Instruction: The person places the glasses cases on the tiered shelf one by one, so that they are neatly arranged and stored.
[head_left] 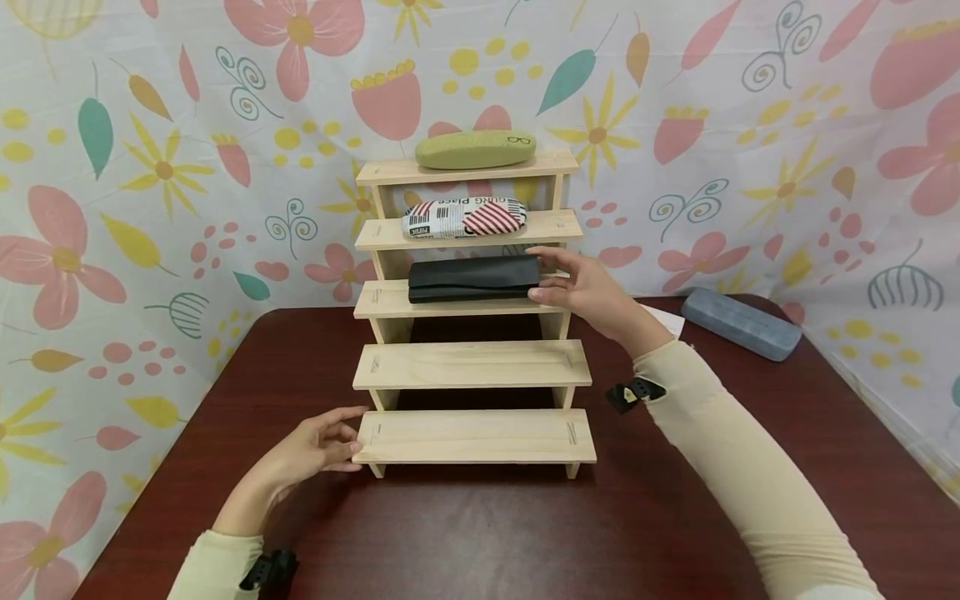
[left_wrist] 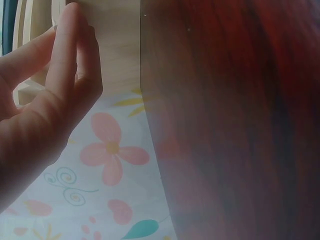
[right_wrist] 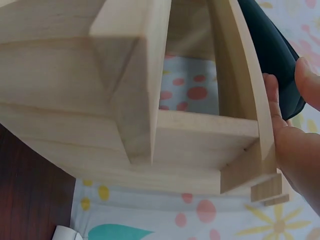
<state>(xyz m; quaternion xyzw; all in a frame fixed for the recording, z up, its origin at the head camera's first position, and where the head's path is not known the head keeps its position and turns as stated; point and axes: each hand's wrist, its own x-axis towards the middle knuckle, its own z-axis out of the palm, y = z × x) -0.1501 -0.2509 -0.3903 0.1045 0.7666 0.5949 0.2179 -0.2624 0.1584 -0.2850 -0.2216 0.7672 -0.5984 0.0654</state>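
A stepped wooden display stand [head_left: 472, 364] stands on the table. On its middle step lies a black glasses case [head_left: 472, 279]. My right hand [head_left: 588, 292] holds this case by its right end, thumb in front and fingers behind; the right wrist view shows the thumb on the dark case [right_wrist: 280, 65]. At the lowest step's left end, my left hand [head_left: 311, 446] grips the edge of the stand with its fingertips. Wood lies right behind those bent fingers in the left wrist view. A green glasses case [head_left: 476, 150] rests on the top step, with a newspaper-print case [head_left: 465, 218] one step below.
A blue-grey glasses case [head_left: 742, 323] lies at the table's back right, near a white paper [head_left: 667, 321]. Behind the dark red table [head_left: 480, 542] hangs a flower-print cloth [head_left: 285, 167]. The two lowest steps carry no case.
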